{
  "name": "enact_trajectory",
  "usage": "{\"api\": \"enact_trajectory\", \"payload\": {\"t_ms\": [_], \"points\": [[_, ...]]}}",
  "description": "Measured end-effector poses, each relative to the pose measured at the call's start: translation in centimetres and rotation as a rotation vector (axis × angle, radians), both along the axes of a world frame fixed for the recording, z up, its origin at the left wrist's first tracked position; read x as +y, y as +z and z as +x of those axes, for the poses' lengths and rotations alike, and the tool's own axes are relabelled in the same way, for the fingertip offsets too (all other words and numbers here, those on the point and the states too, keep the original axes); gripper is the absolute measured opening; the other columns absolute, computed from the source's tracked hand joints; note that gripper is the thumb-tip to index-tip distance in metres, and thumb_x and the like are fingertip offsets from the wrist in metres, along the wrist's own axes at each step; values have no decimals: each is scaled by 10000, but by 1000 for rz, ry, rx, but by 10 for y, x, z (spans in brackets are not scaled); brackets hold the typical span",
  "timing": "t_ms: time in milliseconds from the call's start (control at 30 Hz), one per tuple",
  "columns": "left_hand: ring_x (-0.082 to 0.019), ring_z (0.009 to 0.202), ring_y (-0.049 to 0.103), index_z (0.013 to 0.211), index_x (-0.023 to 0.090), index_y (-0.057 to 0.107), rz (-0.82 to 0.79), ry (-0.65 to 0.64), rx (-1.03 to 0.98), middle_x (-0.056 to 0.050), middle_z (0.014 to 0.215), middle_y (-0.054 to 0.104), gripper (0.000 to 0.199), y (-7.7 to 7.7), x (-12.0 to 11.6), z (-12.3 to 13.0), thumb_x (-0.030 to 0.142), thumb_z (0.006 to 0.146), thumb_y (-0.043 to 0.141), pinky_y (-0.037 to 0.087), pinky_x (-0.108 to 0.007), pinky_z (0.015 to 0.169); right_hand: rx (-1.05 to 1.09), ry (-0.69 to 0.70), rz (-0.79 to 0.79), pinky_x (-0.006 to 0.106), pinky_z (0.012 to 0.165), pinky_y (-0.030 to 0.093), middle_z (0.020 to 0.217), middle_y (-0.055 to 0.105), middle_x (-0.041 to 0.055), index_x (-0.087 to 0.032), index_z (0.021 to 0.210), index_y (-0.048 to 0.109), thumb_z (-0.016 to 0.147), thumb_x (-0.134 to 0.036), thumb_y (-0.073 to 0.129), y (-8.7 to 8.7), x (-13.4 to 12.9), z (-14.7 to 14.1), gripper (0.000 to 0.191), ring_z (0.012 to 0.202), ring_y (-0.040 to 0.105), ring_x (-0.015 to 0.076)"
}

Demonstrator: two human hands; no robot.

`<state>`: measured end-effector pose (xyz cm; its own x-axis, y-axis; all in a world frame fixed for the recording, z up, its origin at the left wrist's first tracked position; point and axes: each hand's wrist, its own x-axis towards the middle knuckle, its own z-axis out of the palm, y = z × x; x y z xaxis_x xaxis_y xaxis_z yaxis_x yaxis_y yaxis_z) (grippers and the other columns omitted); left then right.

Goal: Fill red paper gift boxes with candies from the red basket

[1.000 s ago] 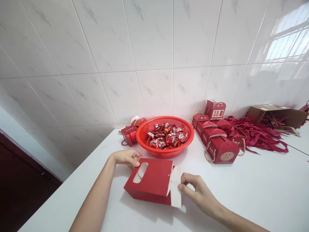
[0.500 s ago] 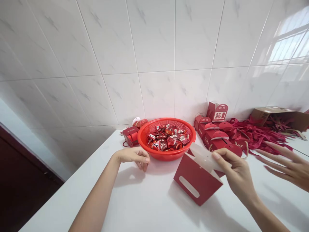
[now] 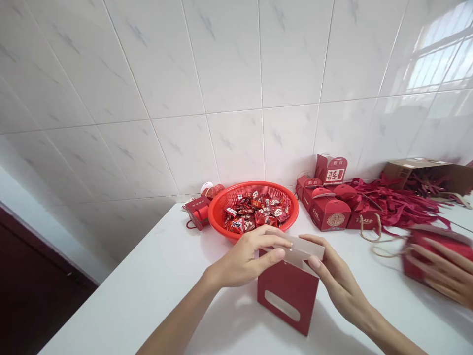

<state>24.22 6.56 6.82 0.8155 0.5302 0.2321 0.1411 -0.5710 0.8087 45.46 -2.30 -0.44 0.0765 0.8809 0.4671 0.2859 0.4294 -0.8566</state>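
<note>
A dark red paper box (image 3: 286,296) with a pale oval window stands on the white table in front of me, its pale top flaps up. My right hand (image 3: 334,276) grips the flap at its right side between thumb and fingers. At the upper left of the box, my left hand (image 3: 254,256) has its thumb and fingers round the flap edge. Just behind my left hand sits a red plastic basket (image 3: 216,212) holding many red-wrapped candies (image 3: 254,212).
Several red boxes (image 3: 328,212) stand at the back right, beside a heap of red ribbons (image 3: 402,204) and an open cardboard box (image 3: 458,177). Another person's hand (image 3: 443,266) holds a red box at the right edge. A small red package (image 3: 197,212) lies left of the basket.
My left hand has moved right onto the box flaps. The box now stands more upright in my right hand. The other person's hand now has a red box.
</note>
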Motion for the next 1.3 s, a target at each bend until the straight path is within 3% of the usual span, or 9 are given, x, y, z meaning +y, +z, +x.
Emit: {"api": "enact_trajectory", "payload": {"t_ms": [133, 267, 367, 567, 700, 867, 967, 1167, 1300], "points": [[-223, 1189, 592, 1379, 269, 585, -120, 30, -24, -59, 1413, 582, 415, -11, 0, 6, 370, 977, 573, 486, -341, 986, -75, -165, 175, 241, 786, 571, 1168, 698, 42, -345, 1412, 494, 1014, -370, 540, -5, 1, 5, 402, 979, 690, 177], [-267, 1363, 481, 1468, 270, 499, -200, 34, 30, -53, 1523, 500, 559, -20, 3, 2, 433, 947, 619, 408, -373, 1102, -211, -61, 235, 267, 878, 567, 1267, 664, 46, -358, 1302, 627, 1041, -354, 470, -3, 0, 9, 305, 1139, 656, 205], [-274, 1298, 540, 1408, 249, 571, -198, 43, 38, -68, 1451, 571, 510, -23, 3, -1, 488, 958, 592, 426, -376, 1079, -224, -6, 225, 254, 888, 566, 1225, 685, 32, -363, 1284, 636, 1042, -351, 464, -1, 0, 5, 297, 1137, 661, 199], [-280, 1274, 557, 1355, 241, 622, -135, 16, 74, -83, 1398, 605, 476, -10, 12, -9, 517, 975, 547, 437, -390, 1077, -175, 52, 172, 243, 814, 588, 1222, 696, 24, -373, 1319, 604, 1047, -399, 436, -1, -3, 2, 320, 1047, 698, 193], [-262, 1193, 618, 1335, 196, 612, -138, 163, -34, -106, 1272, 678, 491, 2, 53, -11, 518, 984, 493, 476, -383, 1036, -122, -8, 186, 316, 934, 563, 1375, 632, 46, -364, 1432, 521, 1040, -480, 405, -6, -7, 8, 424, 1208, 633, 250], [-249, 1088, 675, 1126, 174, 712, 118, 351, 185, -110, 1168, 731, 316, -2, 123, 16, 297, 924, 502, 502, -349, 969, -52, -132, 180, 424, 979, 512, 1406, 593, 97, -309, 1467, 485, 1030, -504, 378, -17, -7, 14, 491, 1133, 637, 289], [-260, 1035, 692, 1002, 187, 741, 171, 325, 328, -101, 1085, 758, 231, -11, 149, 43, 209, 812, 610, 502, -335, 935, -75, -155, 172, 422, 936, 525, 1331, 627, 107, -304, 1460, 481, 1030, -480, 387, -20, -4, 17, 473, 1075, 651, 280], [-326, 871, 687, 627, 200, 636, 240, 328, 516, -65, 763, 715, 223, -18, 162, 72, 124, 501, 803, 494, -354, 803, -149, -156, 91, 404, 950, 527, 1245, 656, 90, -323, 1461, 478, 1029, -449, 423, -22, -5, 17, 454, 1067, 650, 267], [-325, 862, 674, 500, 202, 478, 258, 426, 523, -64, 705, 667, 296, -19, 164, 68, 80, 503, 747, 467, -346, 779, -61, -209, 130, 396, 921, 543, 1310, 633, 78, -342, 1384, 564, 1013, -467, 467, -18, -5, 9, 404, 1024, 657, 264]]}}
